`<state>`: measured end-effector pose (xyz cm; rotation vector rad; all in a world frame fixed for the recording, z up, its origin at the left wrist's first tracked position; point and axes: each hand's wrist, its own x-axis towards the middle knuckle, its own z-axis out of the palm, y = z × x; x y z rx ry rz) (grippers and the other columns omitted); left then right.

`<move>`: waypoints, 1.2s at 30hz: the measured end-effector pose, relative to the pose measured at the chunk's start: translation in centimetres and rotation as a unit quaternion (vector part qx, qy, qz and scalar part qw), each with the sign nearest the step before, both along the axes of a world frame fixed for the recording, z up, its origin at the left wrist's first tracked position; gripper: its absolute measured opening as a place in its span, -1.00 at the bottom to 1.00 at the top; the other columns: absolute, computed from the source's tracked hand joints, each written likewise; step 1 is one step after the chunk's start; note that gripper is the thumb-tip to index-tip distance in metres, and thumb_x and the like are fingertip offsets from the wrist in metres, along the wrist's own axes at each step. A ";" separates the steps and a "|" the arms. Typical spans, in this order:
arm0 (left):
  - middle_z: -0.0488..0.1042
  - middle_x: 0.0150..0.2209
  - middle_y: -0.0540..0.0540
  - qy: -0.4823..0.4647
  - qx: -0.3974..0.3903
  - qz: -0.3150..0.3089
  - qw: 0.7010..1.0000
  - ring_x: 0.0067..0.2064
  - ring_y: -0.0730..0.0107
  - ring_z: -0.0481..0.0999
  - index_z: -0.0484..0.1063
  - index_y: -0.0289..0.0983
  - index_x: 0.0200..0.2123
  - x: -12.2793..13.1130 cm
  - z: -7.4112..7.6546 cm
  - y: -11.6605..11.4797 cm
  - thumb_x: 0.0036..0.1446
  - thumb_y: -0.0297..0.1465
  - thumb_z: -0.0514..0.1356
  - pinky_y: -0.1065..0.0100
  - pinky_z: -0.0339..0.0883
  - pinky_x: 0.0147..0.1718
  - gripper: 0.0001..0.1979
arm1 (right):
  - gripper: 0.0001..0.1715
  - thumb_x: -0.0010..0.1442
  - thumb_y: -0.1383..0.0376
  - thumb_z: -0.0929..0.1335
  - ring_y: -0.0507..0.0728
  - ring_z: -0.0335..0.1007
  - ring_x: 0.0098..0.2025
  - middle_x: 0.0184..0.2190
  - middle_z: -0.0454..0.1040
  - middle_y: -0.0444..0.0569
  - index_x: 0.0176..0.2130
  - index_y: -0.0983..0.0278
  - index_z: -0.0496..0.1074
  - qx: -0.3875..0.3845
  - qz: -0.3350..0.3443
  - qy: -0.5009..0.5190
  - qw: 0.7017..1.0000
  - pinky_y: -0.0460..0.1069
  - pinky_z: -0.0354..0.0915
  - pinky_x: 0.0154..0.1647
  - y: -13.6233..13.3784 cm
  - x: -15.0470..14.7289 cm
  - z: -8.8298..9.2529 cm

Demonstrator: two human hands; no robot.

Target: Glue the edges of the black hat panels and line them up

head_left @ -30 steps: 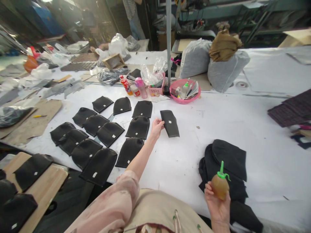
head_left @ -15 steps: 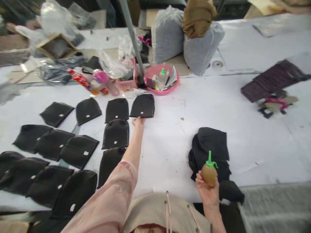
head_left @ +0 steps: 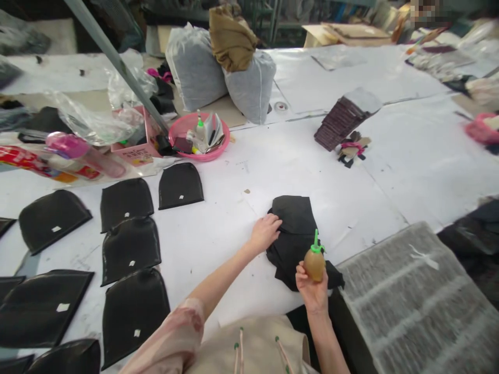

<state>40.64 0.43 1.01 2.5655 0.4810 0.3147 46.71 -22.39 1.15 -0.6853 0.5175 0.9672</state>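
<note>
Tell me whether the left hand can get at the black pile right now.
Probably yes: the left hand has its fingers over the left edge of the black pile, and the bottle in the right hand sits clear of that edge.

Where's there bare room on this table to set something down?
A wide free patch lies between the pink basin, maroon stack and black pile, save small scraps. Another separates the black pieces from the left forearm. It's crowded at the pile, where the left hand rests and the right hand holds a bottle, and around the pink box.
</note>
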 end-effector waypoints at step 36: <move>0.42 -0.15 -0.08 0.129 -0.166 0.166 0.964 -0.13 0.31 0.45 0.42 -0.24 -0.09 -23.0 -2.3 -11.4 0.10 -0.21 0.30 0.34 0.33 -0.14 -0.65 | -0.48 -0.18 0.19 0.56 0.06 0.27 -0.35 -0.32 0.43 -0.05 -0.19 0.22 0.43 0.049 0.205 0.023 0.977 -0.12 0.26 -0.52 2.1 -5.5 -0.2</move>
